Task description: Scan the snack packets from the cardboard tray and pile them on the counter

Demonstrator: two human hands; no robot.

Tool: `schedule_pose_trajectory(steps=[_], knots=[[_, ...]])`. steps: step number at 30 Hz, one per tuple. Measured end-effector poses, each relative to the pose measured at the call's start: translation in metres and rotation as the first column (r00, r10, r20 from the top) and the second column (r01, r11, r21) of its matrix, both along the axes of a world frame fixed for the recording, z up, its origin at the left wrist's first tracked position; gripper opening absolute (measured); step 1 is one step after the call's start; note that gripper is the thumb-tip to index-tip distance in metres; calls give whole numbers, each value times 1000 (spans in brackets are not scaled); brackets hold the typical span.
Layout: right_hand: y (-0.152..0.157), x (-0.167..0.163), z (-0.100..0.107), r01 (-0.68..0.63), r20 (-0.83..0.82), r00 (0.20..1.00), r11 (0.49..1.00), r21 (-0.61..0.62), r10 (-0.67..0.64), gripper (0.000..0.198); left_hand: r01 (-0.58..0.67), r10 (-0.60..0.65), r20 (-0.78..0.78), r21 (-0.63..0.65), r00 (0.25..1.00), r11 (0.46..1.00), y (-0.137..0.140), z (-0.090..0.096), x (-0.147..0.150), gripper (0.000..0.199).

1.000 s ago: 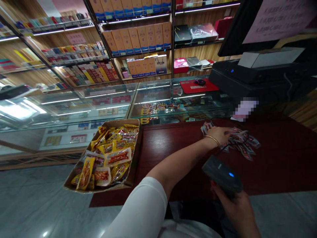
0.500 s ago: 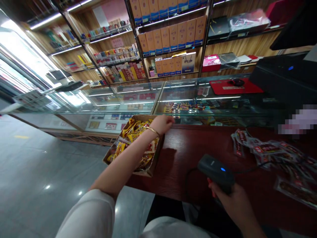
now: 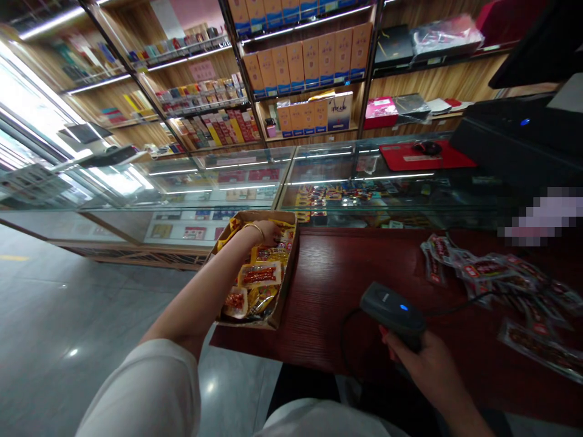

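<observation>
My right hand (image 3: pixel 430 370) is wrapped around the handle of a dark barcode scanner (image 3: pixel 394 311) with a lit blue light, held over the red-brown counter. My left hand (image 3: pixel 268 232), with a gold bangle on its wrist, reaches into the far end of an open cardboard box (image 3: pixel 286 291). Its fingers are down among yellow snack packets, partly hidden, so I cannot make out whether they grip one. Nearer to me in the box lie clear-windowed snack packets (image 3: pixel 259 276) with reddish contents. The left forearm covers the box's left side.
Loose sealed snack packets (image 3: pixel 492 267) lie in a pile on the right of the counter (image 3: pixel 328 273), with the scanner's cable running there. Behind stands a glass display case (image 3: pixel 228 188), bearing a red mat (image 3: pixel 423 159) with a mouse. Stocked shelves line the wall.
My left hand has moved left and down, from beyond the box's right edge over the counter into the box. The packets in the box look rearranged. My right hand still holds the scanner.
</observation>
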State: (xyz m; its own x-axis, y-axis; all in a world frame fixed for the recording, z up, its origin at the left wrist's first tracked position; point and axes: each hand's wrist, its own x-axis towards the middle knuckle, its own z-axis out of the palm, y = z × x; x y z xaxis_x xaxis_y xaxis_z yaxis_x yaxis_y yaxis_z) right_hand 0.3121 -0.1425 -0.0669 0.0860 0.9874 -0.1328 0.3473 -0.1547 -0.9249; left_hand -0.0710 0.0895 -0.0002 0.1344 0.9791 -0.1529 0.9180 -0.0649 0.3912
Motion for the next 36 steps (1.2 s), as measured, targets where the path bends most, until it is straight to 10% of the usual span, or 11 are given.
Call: schedule_pose_trajectory(steps=[7, 10, 14, 17, 20, 24, 31, 36], knots=[[-3, -2, 0, -13, -20, 1000, 1000, 23, 14, 26, -160, 160, 12, 136, 987, 978, -21, 36, -12, 23], [-5, -3, 4, -40, -58, 997, 999, 18, 41, 26, -297, 224, 292, 235, 930, 926, -57, 54, 0, 28], [-6, -9, 6, -24, -75, 997, 999, 27, 26, 26, -333, 195, 871, -38, 451, 942, -125, 49, 55, 41], [-6, -12, 8, -25, -46, 999, 999, 22, 26, 24, -303, 303, 946, -257, 116, 918, -161, 23, 99, 47], [-6, -10, 13, -58, 7, 998, 997, 52, 57, 22, -327, 380, 925, -366, -20, 871, -173, -8, 123, 52], [-9, -4, 13, -134, 99, 987, 987, 93, 125, 23, -362, 346, 935, -299, 72, 883, -169, -36, 129, 54], [-13, -2, 4, -251, 137, 962, 961, 116, 235, 29, -307, 257, 800, -96, 543, 947, -166, -33, 123, 37], [-15, -5, 6, -317, 162, 941, 943, 105, 298, 28, -270, 219, 741, -54, 635, 961, -165, -30, 127, 38]])
